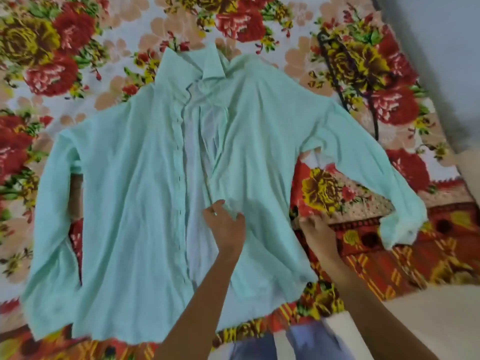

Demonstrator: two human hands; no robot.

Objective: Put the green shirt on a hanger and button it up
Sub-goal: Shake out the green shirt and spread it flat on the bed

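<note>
Mint-green cotton fills most of my view: the green shirt point(145, 203) lies face up and spread flat on the bed point(78, 29), collar toward the far edge, sleeves angled out to both sides. Its front is unbuttoned, the two panels parted to show the paler inside. I see the left hand point(224, 224) resting on the right-hand panel near the opening, fingers curled and bunching a fold of fabric between them. The right hand point(315, 231) sits at that panel's outer side seam, fingertips on the cloth edge (whether it pinches the seam or only touches it I cannot tell). A dark hanger point(345, 81) lies on the flowered bedsheet beyond the shirt's shoulder, well apart from both hands
</note>
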